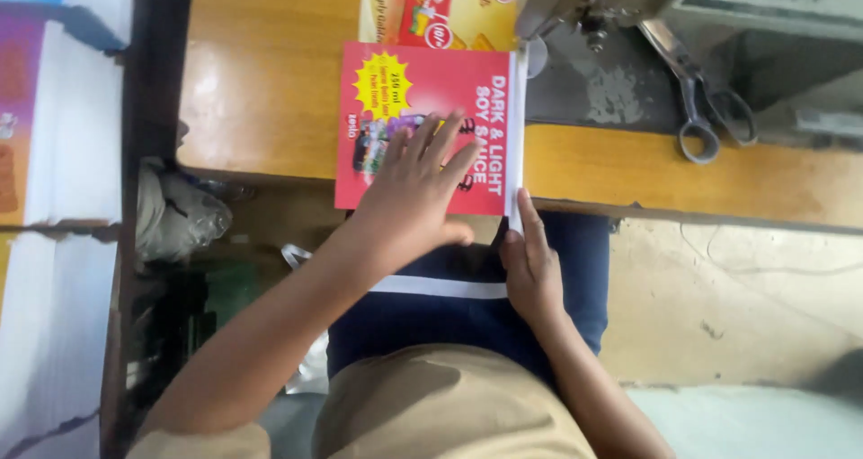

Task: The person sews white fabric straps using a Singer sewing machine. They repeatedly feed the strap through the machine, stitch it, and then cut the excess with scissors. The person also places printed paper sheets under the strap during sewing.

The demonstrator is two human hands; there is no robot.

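A red printed card sheet (422, 86) with a yellow starburst and a white strip along its right edge lies on the wooden table (261, 81), overhanging the front edge. My left hand (415, 189) lies flat on the sheet with fingers spread. My right hand (530, 266) pinches the white strip at the sheet's lower right corner. A yellow and red printed sheet (449, 9) lies beyond it, partly under the red one.
A grey machine (683, 27) stands at the table's far right, with scissors (697, 108) lying on its base. Stacks of printed sheets (54, 153) stand at the left. Crumpled plastic (180, 212) sits below the table. My lap is beneath the table edge.
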